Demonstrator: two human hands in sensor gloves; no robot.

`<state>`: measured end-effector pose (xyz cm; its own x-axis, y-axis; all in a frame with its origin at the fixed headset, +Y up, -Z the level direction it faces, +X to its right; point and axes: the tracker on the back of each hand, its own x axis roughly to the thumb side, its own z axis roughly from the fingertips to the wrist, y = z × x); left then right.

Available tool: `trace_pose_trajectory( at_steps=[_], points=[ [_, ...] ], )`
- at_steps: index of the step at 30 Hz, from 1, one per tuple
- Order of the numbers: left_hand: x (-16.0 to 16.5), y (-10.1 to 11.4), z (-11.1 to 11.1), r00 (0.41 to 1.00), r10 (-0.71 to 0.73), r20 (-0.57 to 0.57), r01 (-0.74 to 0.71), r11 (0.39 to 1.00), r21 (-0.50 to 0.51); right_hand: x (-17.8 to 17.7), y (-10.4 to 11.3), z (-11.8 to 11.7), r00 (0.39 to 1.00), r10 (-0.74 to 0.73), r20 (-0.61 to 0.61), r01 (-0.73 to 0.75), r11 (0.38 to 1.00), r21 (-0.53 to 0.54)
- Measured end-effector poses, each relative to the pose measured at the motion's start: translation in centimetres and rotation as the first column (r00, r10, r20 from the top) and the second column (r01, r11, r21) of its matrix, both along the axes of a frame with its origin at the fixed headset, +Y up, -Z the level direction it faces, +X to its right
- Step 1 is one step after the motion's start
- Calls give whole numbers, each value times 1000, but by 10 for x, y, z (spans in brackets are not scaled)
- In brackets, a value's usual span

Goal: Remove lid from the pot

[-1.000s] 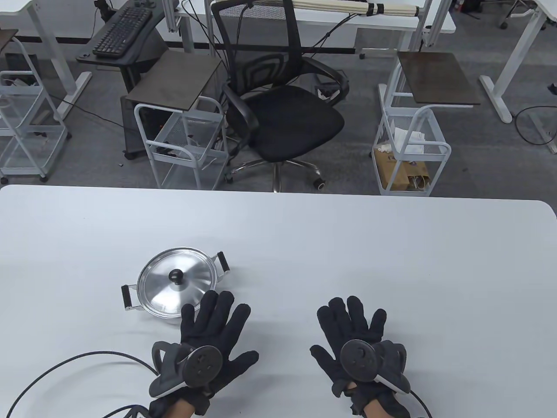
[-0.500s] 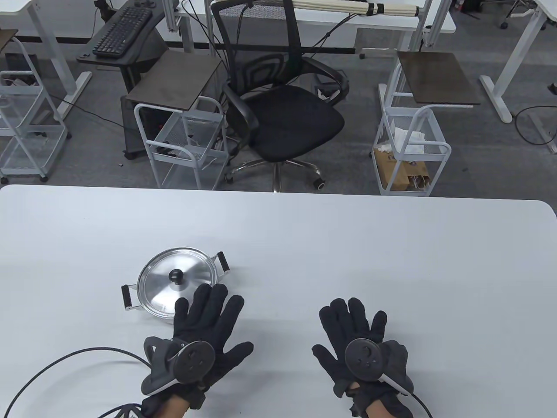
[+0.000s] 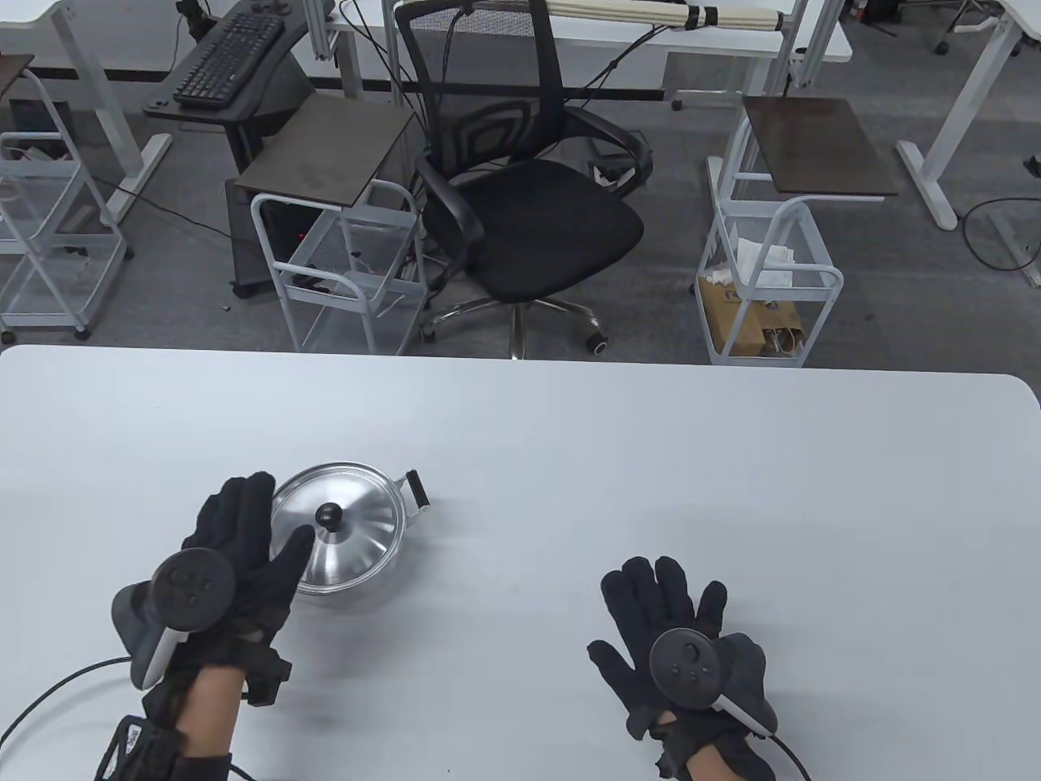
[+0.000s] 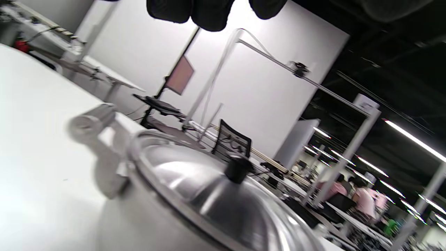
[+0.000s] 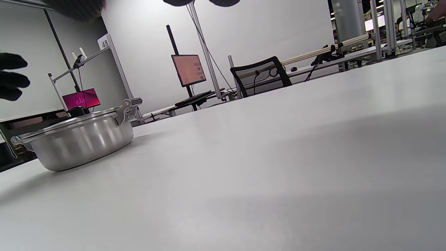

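On the white table, the shiny pot sits at the near left with its lid on, so the job is not done. The left hand hovers by the pot, fingers spread and holding nothing, and the right hand lies flat and apart. The small black knob is untouched and needs a pinch and a lift.
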<state>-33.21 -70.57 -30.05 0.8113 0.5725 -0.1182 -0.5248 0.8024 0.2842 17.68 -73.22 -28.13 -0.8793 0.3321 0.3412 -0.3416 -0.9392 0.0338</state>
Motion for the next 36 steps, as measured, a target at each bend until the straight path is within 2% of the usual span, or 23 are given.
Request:
trace_pose_trajectory(
  at_steps=[6, 9, 15, 24, 29, 32, 36],
  points=[
    [-34, -34, -6, 989, 101, -110, -114, 986, -121, 1, -1, -1, 1000, 0, 3, 0, 1000, -8],
    [-42, -47, -9, 979, 102, -179, -134, 975, -176, 1, -3, -1, 1000, 0, 1, 0, 1000, -27],
    [-44, -65, -18, 966, 120, -228, -180, 948, -262, 0, -3, -1, 1000, 5, 1, -5, 1000, -29],
    [-41, -75, -30, 960, 103, -259, -182, 935, -304, 0, -5, -2, 1000, -5, 0, 5, 998, -60],
    [-39, -80, -35, 941, 183, -285, -269, 916, -298, 0, -5, -2, 1000, -13, -1, 13, 998, -56],
    [-40, -84, -36, 912, 283, -296, -367, 887, -281, 1, -5, -2, 1000, -15, 0, 15, 998, -59],
    [-39, -82, -36, 920, 263, -291, -345, 895, -281, 1, -5, -2, 1000, -22, 1, 22, 998, -62]
  ],
)
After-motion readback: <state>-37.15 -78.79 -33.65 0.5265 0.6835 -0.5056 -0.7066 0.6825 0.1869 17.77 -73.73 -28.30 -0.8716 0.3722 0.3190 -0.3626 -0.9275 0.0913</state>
